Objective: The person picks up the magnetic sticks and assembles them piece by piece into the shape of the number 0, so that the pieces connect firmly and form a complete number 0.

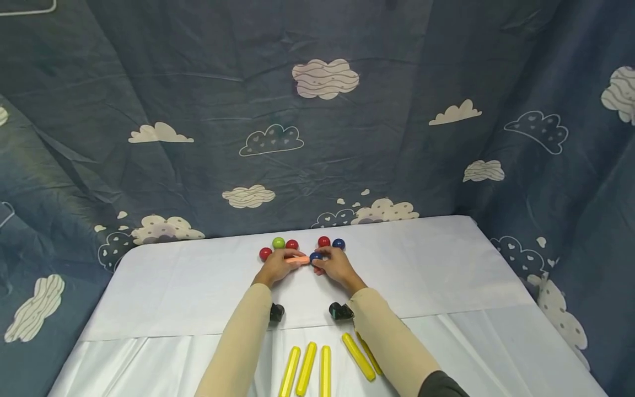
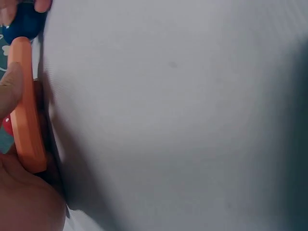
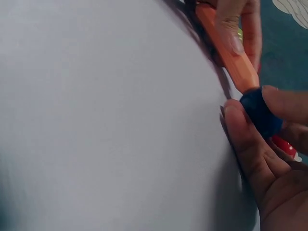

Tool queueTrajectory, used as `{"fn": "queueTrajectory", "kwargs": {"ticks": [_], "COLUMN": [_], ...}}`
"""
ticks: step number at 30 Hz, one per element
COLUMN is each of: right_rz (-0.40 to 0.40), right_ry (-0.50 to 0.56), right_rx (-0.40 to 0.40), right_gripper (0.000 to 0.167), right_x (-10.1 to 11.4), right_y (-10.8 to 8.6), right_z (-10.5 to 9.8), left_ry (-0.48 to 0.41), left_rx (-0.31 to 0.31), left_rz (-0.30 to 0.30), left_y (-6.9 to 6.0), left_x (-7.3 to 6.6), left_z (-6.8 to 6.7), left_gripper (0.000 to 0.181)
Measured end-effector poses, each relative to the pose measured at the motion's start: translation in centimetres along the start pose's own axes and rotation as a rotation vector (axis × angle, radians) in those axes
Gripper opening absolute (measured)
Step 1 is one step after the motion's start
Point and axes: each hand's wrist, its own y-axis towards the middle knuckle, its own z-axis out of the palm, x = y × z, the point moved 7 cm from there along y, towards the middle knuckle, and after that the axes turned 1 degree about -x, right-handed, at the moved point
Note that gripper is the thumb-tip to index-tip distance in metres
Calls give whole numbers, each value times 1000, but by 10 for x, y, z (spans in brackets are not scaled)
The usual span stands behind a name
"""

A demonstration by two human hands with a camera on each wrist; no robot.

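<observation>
Two bare hands bring an orange hexagonal stick (image 1: 299,260) and a dark blue ball (image 1: 315,257) together above a white-covered table (image 1: 198,298).
The left hand (image 1: 278,266) pinches the stick; the right hand (image 1: 339,266) grips the ball between thumb and fingers, the stick's end touching it. The step in hand appears to be joining the two; whether the stick has gone in cannot be told. The next move probably calls for steady alignment and a firm push. Just beyond lie red balls (image 1: 292,245), a green ball (image 1: 278,242) and another blue ball (image 1: 339,243); yellow sticks (image 1: 325,372) lie nearer the person. No brand, label or writing is readable.
</observation>
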Motion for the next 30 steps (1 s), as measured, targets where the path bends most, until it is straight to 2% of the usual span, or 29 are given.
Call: {"fn": "queueTrajectory", "kwargs": {"ticks": [5,9,13,18,21,25,30], "right_rz": [19,32,33,41,46,47,53], "right_ry": [-40,-48,-39,-32,-29,-18,-20], "right_rx": [-27,-28,-33,-48,-43,-41,-37], "right_gripper": [36,36,37,38,38,39,38], "right_x": [0,-3,-7,-6,-5,-4,-6], "right_y": [0,0,2,5,5,5,4], "right_z": [4,5,3,-3,-4,-3,0], "left_ry": [36,62,81,75,73,96,176], "left_rx": [3,9,9,5,-24,-100,-183], "left_rz": [5,-16,-17,16,57,101,68], "left_y": [-1,-3,-8,-13,-14,-15,-20], "left_x": [-1,0,-5,-16,-20,-18,-4], "left_z": [-2,-6,-15,-30,-44,-65,-86], "left_gripper": [21,21,24,25,25,27,33]}}
